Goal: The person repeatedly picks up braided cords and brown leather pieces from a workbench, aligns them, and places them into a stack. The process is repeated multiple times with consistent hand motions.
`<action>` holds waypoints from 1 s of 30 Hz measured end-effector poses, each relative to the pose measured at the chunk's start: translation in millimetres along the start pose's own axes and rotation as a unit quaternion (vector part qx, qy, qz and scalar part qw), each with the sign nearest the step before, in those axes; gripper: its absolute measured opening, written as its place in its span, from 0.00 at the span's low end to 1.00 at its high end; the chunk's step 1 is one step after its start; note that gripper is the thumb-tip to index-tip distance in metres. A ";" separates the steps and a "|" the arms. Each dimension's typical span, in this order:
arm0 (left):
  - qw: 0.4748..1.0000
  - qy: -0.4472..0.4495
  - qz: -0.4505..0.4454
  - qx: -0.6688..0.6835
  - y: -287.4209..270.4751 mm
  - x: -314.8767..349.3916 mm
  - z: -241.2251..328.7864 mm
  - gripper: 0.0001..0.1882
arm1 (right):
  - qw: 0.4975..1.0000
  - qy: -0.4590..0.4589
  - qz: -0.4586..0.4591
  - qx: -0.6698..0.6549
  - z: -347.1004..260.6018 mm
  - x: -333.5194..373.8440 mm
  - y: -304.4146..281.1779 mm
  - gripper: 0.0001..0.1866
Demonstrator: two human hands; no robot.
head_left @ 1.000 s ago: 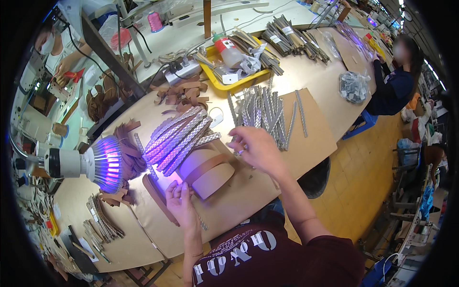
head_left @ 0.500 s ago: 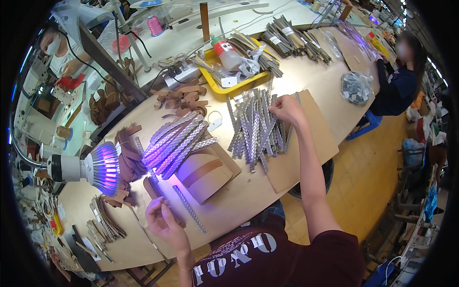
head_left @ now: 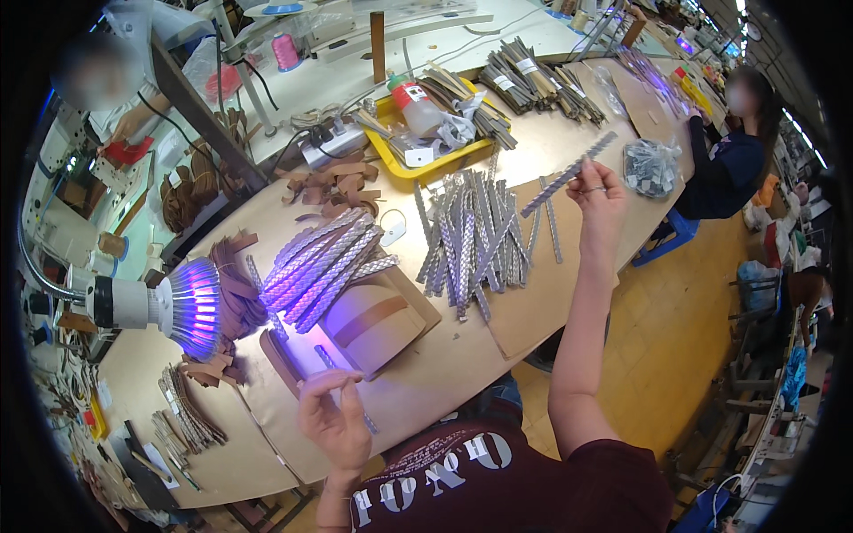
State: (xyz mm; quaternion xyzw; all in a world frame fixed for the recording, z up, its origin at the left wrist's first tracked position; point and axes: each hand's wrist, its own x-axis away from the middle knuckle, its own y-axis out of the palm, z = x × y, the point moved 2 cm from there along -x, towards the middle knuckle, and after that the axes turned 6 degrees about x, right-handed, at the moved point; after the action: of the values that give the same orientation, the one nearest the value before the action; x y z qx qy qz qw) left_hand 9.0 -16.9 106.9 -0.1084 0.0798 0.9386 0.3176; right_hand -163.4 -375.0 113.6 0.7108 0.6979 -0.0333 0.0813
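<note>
My right hand [head_left: 597, 191] is raised over the right part of the table, pinching a grey braided strip [head_left: 555, 185] near one end. The strip slants down to the left, above a loose pile of similar grey strips [head_left: 471, 235]. My left hand [head_left: 336, 422] hovers by the table's front edge, loosely curled with thumb and fingers apart, and nothing shows between them. Beyond and partly behind it lies a single braided strip [head_left: 323, 356]. Close by, a bundle of silvery braided strips [head_left: 324, 266] rests on a curved brown block [head_left: 378, 333].
A lamp [head_left: 191, 309] glowing purple juts in from the left. Brown leather scraps [head_left: 333, 185] lie behind the bundle. At the back, a yellow tray [head_left: 404, 167] holds a bottle and strips. A cardboard sheet [head_left: 520, 315] lies under the pile's right side. A co-worker [head_left: 733, 169] sits at right.
My right hand has lifted a grey strip from the pile and moved right with it. My left hand has shifted slightly right, now covering part of the single strip.
</note>
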 end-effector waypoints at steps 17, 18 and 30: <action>0.971 -0.177 0.032 0.155 -20.9 -7.8 -28.9 0.15 | 0.899 0.256 -0.310 -0.175 -5.9 193.9 131.8 0.05; 0.968 -0.187 0.043 0.164 -26.3 -6.5 -31.4 0.14 | 0.898 0.257 -0.315 -0.170 -5.8 198.8 133.4 0.06; 0.907 -0.285 0.098 0.294 -59.4 -0.6 -54.2 0.13 | 0.903 0.197 -0.369 -0.095 -7.7 219.4 135.6 0.05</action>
State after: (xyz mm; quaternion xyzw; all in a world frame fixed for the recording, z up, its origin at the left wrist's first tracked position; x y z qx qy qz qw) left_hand 54.2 17.6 50.0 0.2705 0.2682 0.8900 0.2505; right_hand -23.4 -158.9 95.3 0.3833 0.9119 0.1464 -0.0092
